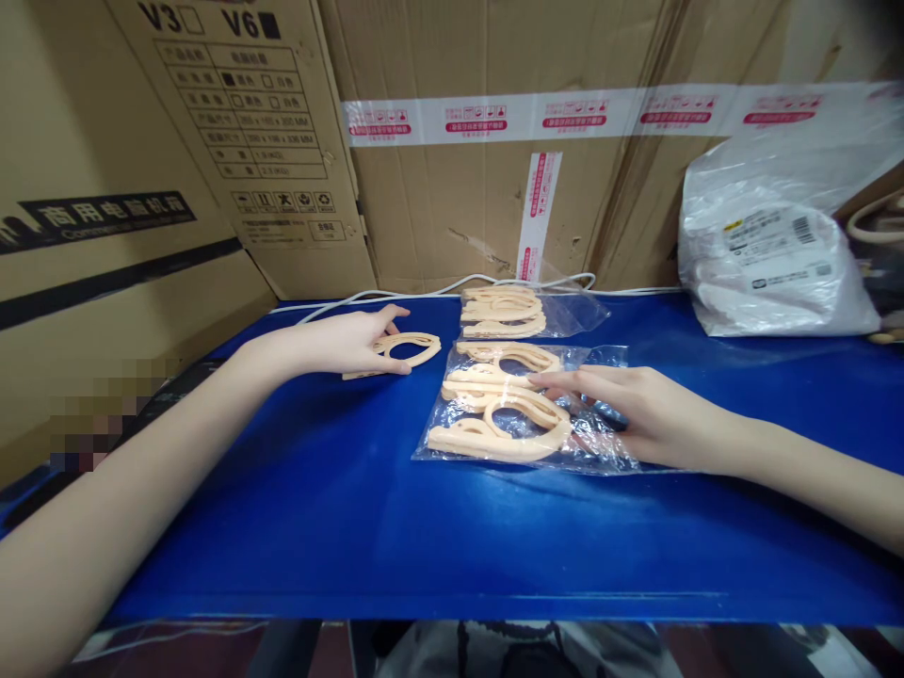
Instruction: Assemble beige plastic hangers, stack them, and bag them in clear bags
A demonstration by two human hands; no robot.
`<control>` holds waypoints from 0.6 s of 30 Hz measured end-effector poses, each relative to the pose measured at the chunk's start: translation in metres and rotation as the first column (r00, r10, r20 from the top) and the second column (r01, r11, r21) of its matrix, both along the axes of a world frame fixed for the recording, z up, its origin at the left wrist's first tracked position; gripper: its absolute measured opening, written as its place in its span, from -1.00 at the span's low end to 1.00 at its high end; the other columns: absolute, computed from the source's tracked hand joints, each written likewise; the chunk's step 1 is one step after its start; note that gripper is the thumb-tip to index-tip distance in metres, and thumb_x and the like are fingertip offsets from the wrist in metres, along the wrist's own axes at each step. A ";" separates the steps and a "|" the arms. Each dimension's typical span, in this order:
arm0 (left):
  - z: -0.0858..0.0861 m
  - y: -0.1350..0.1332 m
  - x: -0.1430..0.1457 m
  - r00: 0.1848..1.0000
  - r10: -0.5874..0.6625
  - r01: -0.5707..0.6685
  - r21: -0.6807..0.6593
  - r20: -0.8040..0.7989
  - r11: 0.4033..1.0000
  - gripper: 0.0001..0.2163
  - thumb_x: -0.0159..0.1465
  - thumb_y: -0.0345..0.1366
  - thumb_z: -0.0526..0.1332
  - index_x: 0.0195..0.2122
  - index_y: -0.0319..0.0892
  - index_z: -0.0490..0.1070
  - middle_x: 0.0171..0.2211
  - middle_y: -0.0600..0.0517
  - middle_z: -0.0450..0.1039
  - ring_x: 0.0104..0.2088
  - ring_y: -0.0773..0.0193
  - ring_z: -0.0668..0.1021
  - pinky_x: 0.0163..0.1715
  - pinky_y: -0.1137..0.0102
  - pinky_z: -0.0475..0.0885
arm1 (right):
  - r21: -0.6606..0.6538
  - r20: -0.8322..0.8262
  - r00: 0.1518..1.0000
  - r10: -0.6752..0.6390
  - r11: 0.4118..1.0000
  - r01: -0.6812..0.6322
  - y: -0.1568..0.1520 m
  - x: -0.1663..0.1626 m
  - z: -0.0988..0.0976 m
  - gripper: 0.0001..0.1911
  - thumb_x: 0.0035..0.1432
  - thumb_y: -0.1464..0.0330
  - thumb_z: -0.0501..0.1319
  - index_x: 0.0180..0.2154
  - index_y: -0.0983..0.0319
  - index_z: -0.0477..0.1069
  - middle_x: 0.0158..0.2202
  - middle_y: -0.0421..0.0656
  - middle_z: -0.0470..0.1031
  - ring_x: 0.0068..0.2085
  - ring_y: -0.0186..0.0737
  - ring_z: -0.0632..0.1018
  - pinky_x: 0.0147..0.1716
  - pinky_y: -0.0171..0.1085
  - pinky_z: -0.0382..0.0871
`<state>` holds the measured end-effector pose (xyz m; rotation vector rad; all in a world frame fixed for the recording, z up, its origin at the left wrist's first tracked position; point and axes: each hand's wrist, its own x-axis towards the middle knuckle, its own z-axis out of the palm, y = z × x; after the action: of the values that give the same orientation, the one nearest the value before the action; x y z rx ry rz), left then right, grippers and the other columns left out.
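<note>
At right hand, bagged hangers

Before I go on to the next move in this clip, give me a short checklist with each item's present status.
1. Left hand at the loose cream hanger: ok, thumb and fingers lie to either side of it.
2. Left hand's grip firm: cannot tell, the hand hides part of the hanger.
3. Right hand on the front clear bag: ok, fingers at its right part.
4. Front bag's mouth open: cannot tell, the film is creased and glossy.
5. Rear clear bag away from both hands: ok, it lies behind the front one.
6. White parcel out of the way: ok, off to the right.
</note>
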<state>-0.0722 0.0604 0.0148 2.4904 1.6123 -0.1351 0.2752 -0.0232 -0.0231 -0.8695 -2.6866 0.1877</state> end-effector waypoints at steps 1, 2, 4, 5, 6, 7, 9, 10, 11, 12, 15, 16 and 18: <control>0.000 0.000 0.001 1.000 0.012 -0.012 0.009 0.005 1.000 -0.09 0.11 0.28 0.14 0.35 -0.14 -0.09 0.11 -0.14 0.43 -0.03 0.07 0.55 -0.12 0.37 0.37 | 0.001 -0.008 1.000 -0.001 1.000 0.001 0.000 -0.001 -0.001 -0.37 0.23 0.31 0.18 0.31 0.09 0.15 0.21 -0.08 0.40 0.07 -0.07 0.54 -0.07 -0.19 0.49; -0.001 0.001 0.002 1.000 0.022 -0.022 0.024 -0.001 0.999 -0.09 0.10 0.29 0.13 0.35 -0.14 -0.08 0.07 -0.14 0.46 -0.07 0.06 0.57 -0.16 0.37 0.38 | 0.003 -0.015 1.000 -0.003 1.000 0.003 0.000 -0.001 -0.001 -0.38 0.22 0.32 0.18 0.30 0.08 0.16 0.20 -0.08 0.41 0.07 -0.07 0.55 -0.07 -0.19 0.49; -0.001 0.000 0.004 0.999 0.038 -0.036 0.068 -0.032 0.997 -0.11 0.11 0.30 0.10 0.33 -0.15 -0.04 -0.01 -0.15 0.50 -0.15 0.03 0.59 -0.25 0.35 0.38 | 0.000 -0.024 1.000 -0.009 1.000 0.009 0.000 -0.002 -0.001 -0.38 0.22 0.33 0.18 0.30 0.08 0.17 0.20 -0.09 0.42 0.07 -0.06 0.54 -0.06 -0.18 0.48; -0.002 0.000 0.005 0.998 0.044 -0.039 0.095 -0.049 0.995 -0.13 0.12 0.29 0.08 0.32 -0.17 -0.01 -0.03 -0.16 0.52 -0.19 0.02 0.59 -0.29 0.34 0.38 | -0.005 -0.026 1.000 -0.012 1.000 0.012 -0.001 -0.003 -0.001 -0.38 0.22 0.33 0.18 0.30 0.08 0.17 0.19 -0.08 0.42 0.07 -0.05 0.54 -0.06 -0.18 0.48; -0.002 -0.001 0.006 0.997 0.042 -0.033 0.126 -0.067 0.991 -0.15 0.13 0.27 0.08 0.31 -0.18 0.02 -0.03 -0.18 0.51 -0.21 0.00 0.59 -0.32 0.33 0.38 | -0.012 -0.024 1.000 -0.017 1.000 0.017 -0.001 -0.003 -0.001 -0.37 0.21 0.33 0.18 0.30 0.09 0.17 0.18 -0.08 0.44 0.06 -0.05 0.55 -0.07 -0.18 0.48; -0.002 -0.003 0.008 0.996 0.037 -0.023 0.166 -0.082 0.986 -0.18 0.14 0.25 0.09 0.29 -0.19 0.06 0.00 -0.20 0.49 -0.20 -0.02 0.59 -0.33 0.32 0.37 | -0.015 -0.020 1.000 -0.021 1.000 0.021 -0.001 -0.002 0.001 -0.36 0.20 0.32 0.19 0.30 0.09 0.17 0.15 -0.08 0.46 0.05 -0.05 0.56 -0.08 -0.18 0.48; 0.000 -0.008 0.012 0.995 0.020 0.006 0.255 -0.098 0.967 -0.24 0.14 0.21 0.10 0.25 -0.19 0.13 0.09 -0.22 0.42 -0.13 -0.07 0.57 -0.30 0.31 0.39 | -0.012 -0.002 0.999 -0.032 0.999 0.032 -0.001 -0.001 0.004 -0.35 0.18 0.31 0.21 0.30 0.11 0.18 0.05 -0.09 0.53 -0.03 -0.08 0.59 -0.14 -0.22 0.48; 0.001 -0.011 0.015 0.995 0.011 0.019 0.294 -0.101 0.956 -0.27 0.16 0.19 0.09 0.24 -0.18 0.14 0.12 -0.21 0.39 -0.09 -0.08 0.56 -0.27 0.30 0.40 | -0.005 0.006 0.999 -0.039 0.999 0.039 -0.001 0.000 0.007 -0.35 0.18 0.32 0.20 0.29 0.11 0.18 -0.03 -0.11 0.57 -0.09 -0.11 0.61 -0.17 -0.24 0.48; 0.002 -0.015 0.019 0.995 0.003 0.030 0.329 -0.099 0.944 -0.29 0.17 0.17 0.09 0.25 -0.16 0.13 0.15 -0.19 0.36 -0.06 -0.08 0.55 -0.23 0.29 0.40 | 0.004 0.010 0.999 -0.047 0.999 0.047 -0.001 0.002 0.009 -0.36 0.18 0.34 0.19 0.29 0.10 0.18 -0.11 -0.15 0.59 -0.15 -0.15 0.61 -0.20 -0.26 0.46; 0.003 -0.019 0.023 0.995 -0.009 0.042 0.353 -0.095 0.935 -0.30 0.18 0.14 0.08 0.26 -0.14 0.10 0.16 -0.17 0.35 -0.04 -0.08 0.54 -0.20 0.28 0.41 | 0.020 0.008 0.998 -0.057 0.998 0.057 -0.002 0.003 0.012 -0.37 0.18 0.36 0.17 0.29 0.10 0.18 -0.19 -0.18 0.60 -0.21 -0.18 0.61 -0.23 -0.28 0.45; 0.006 -0.032 0.034 0.990 -0.118 0.140 0.424 -0.079 0.895 -0.27 0.18 0.07 0.12 0.32 -0.13 0.00 0.20 -0.14 0.30 0.05 -0.06 0.49 -0.08 0.26 0.39 | 0.091 -0.062 0.991 -0.120 0.988 0.125 -0.003 0.008 0.020 -0.38 0.18 0.38 0.15 0.28 0.10 0.18 -0.33 -0.22 0.56 -0.31 -0.20 0.56 -0.28 -0.26 0.41; 0.007 -0.037 0.038 0.983 -0.169 0.183 0.451 -0.071 0.874 -0.25 0.17 0.06 0.14 0.33 -0.14 -0.02 0.21 -0.14 0.28 0.07 -0.05 0.47 -0.03 0.25 0.37 | 0.111 -0.109 0.983 -0.145 0.981 0.157 -0.004 0.008 0.021 -0.40 0.19 0.37 0.15 0.26 0.11 0.19 -0.34 -0.21 0.54 -0.33 -0.19 0.54 -0.29 -0.25 0.40; 0.007 -0.047 0.046 0.960 -0.275 0.261 0.499 -0.047 0.827 -0.23 0.18 0.05 0.17 0.33 -0.18 -0.02 0.20 -0.16 0.29 0.10 -0.05 0.44 0.05 0.23 0.32 | 0.115 -0.219 0.956 -0.194 0.968 0.223 -0.006 0.009 0.023 -0.49 0.21 0.34 0.14 0.20 0.13 0.25 -0.35 -0.19 0.51 -0.35 -0.19 0.51 -0.32 -0.24 0.38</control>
<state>-0.0259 0.0138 0.0216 3.0861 1.4120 0.3297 0.2838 -0.0295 0.0002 -1.0222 -2.3662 0.0387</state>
